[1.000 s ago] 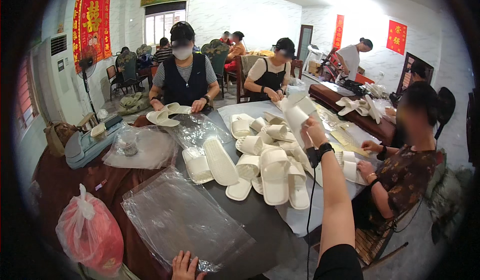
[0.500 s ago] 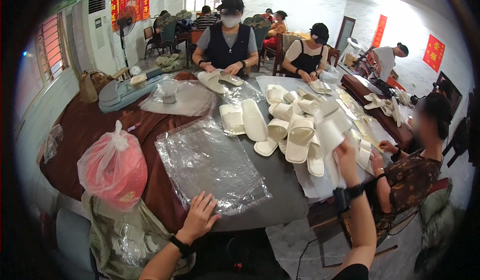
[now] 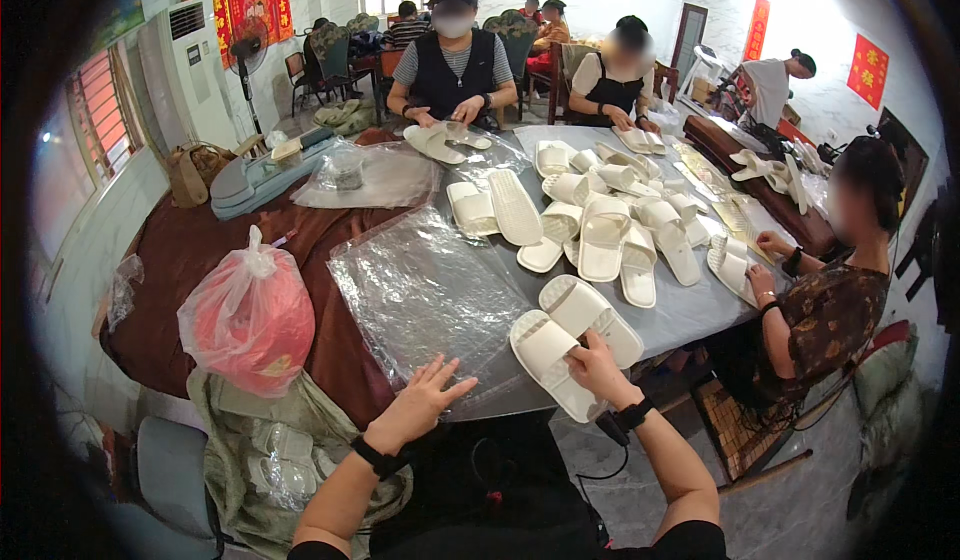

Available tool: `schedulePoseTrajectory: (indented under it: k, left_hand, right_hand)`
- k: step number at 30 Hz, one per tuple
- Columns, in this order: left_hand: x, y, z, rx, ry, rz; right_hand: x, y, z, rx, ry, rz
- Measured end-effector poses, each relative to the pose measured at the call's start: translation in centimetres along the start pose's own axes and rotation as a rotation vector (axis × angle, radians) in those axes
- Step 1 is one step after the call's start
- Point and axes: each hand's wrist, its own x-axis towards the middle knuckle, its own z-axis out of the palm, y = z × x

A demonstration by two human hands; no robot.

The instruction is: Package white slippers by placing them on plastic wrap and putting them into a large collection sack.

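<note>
Near the table's front edge, my right hand is closed on a pair of cream-white slide slippers, thumb and fingers at the strap. The two slippers lie side by side, slightly overlapping. To the left, my left hand is open with fingers spread, holding nothing, by the near edge of the clear plastic bags. Those bags lie flat and crinkled on the grey table top. Beyond the pair in my hand rises a pile of similar slippers, with two more slippers at its left side.
A tied clear bag of pink-red contents stands on the brown cloth at left. Below it is a green sack holding wrapped slippers. Co-workers handle slippers across the table and at right. More clear bags lie at the far left.
My right hand has brought the slippers from the pile at right down to the table's near edge. My left hand has lifted slightly, its fingers spreading wider.
</note>
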Motion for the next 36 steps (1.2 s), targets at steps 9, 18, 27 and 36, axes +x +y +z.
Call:
schedulePoseTrajectory:
  k: [9,18,27,36]
  left_hand:
    - [-1.6,0.1,-0.1,-0.011,0.034,0.060]
    - [-2.7,-0.4,0.2,-0.105,0.133,-0.022]
    - [-1.6,-0.2,1.0,-0.102,0.181,-0.078]
    - [-3.0,2.7,-1.2,0.157,-0.102,-0.096]
  right_hand:
    - [0.2,-0.1,-0.8,0.144,0.018,0.138]
    - [-4.5,-6.4,-6.1,0.871,0.074,0.525]
    - [-6.8,-8.5,-7.6,0.244,-0.123,0.039]
    - [-7.2,-7.5,-3.8,0.076,-0.213,0.181]
